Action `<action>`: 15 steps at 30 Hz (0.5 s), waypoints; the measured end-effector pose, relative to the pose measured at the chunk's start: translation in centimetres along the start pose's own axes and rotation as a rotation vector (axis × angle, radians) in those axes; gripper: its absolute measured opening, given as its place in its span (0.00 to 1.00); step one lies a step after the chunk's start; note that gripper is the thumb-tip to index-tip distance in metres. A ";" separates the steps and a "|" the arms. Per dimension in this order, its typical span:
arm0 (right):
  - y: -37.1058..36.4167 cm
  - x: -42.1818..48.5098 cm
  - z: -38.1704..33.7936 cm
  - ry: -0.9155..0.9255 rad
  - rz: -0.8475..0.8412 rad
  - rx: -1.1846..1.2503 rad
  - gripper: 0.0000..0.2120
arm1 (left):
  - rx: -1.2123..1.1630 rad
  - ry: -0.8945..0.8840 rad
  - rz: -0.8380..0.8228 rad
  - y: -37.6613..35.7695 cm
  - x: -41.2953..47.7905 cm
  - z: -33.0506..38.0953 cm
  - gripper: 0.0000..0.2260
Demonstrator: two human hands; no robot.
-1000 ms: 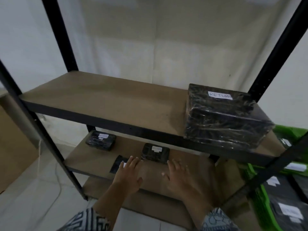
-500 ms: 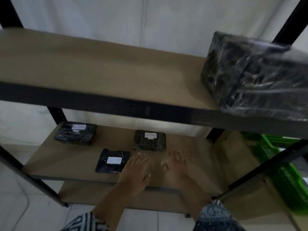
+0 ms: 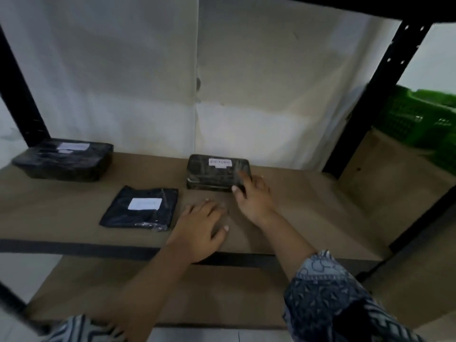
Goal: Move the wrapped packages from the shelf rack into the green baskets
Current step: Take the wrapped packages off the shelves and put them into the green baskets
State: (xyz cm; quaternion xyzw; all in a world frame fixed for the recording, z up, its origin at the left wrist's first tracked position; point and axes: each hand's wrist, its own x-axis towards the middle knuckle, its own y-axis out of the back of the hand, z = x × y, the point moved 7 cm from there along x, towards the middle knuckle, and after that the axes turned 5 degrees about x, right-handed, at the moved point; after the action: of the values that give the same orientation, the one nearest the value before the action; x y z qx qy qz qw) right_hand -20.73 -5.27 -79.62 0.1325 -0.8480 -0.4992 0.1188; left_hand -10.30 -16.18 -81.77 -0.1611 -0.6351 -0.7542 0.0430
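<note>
Three black wrapped packages lie on the brown middle shelf (image 3: 308, 201). A small boxy one labelled "RETURN" (image 3: 214, 172) sits in the middle. My right hand (image 3: 254, 196) touches its right front corner, fingers spread over the edge, not closed round it. My left hand (image 3: 199, 228) hovers flat and open over the bare shelf in front of that package. A flat black pouch with a white label (image 3: 142, 208) lies just left of my left hand. A larger black box (image 3: 64, 160) stands at the back left. Green baskets (image 3: 419, 119) show at the right, beyond the rack.
Black metal uprights (image 3: 375, 95) frame the rack at right and left. A white sheet hangs behind the shelf. A lower brown shelf (image 3: 197, 292) lies beneath. A cardboard box (image 3: 394, 174) stands under the green baskets at the right.
My view has dropped from the upper shelf to the middle one. Both hands have reached further in, and my right hand has come to touch the "RETURN" package.
</note>
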 end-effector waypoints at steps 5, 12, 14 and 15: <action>-1.3 1.2 0.6 -0.035 0.167 0.146 0.22 | 0.029 -0.003 0.000 -0.4 -0.1 -0.2 0.32; 1.0 1.6 0.1 -0.155 0.295 0.382 0.10 | 0.038 0.009 -0.032 -0.4 -0.3 -0.2 0.32; 1.3 2.1 0.5 -0.193 0.285 0.455 0.13 | 0.042 0.003 -0.028 -0.4 -0.2 -0.2 0.32; 1.3 2.2 0.7 -0.203 0.274 0.506 0.17 | 0.044 0.005 -0.024 -0.4 -0.2 -0.3 0.32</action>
State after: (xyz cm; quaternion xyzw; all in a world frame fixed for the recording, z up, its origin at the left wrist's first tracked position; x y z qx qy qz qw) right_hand -23.18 -4.86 -78.60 -0.0082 -0.9630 -0.2619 0.0628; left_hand -10.29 -16.42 -82.28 -0.1506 -0.6533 -0.7409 0.0390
